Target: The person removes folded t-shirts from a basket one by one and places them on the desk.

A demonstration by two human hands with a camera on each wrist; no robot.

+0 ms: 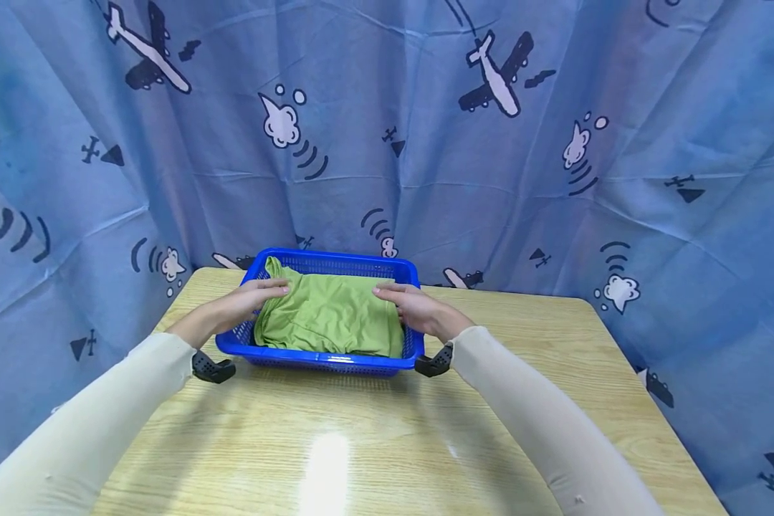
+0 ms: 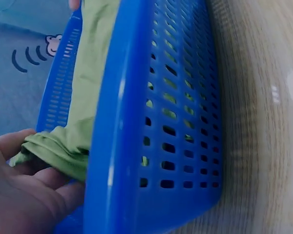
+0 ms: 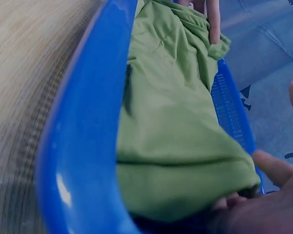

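Observation:
A folded piece of soft green cloth [image 1: 335, 312] lies in a blue plastic basket [image 1: 355, 362] on the table. My left hand [image 1: 248, 299] holds the cloth's left end, where the folds bunch up; in the left wrist view, fingers [image 2: 49, 178] go under the bunched cloth [image 2: 58, 148]. At the opposite end, my right hand [image 1: 419, 308] grips the straight folded edge, with fingertips tucked beneath the cloth [image 3: 185, 180] in the right wrist view. Both hands reach in over the basket's short sides. The cloth hides parts of the fingers.
The basket's perforated wall [image 2: 180, 126] faces the near side. It stands toward the back of a light wooden table [image 1: 522, 358]. Behind hangs a blue curtain [image 1: 361, 143] printed with planes. Each wrist wears a black band [image 1: 213, 367].

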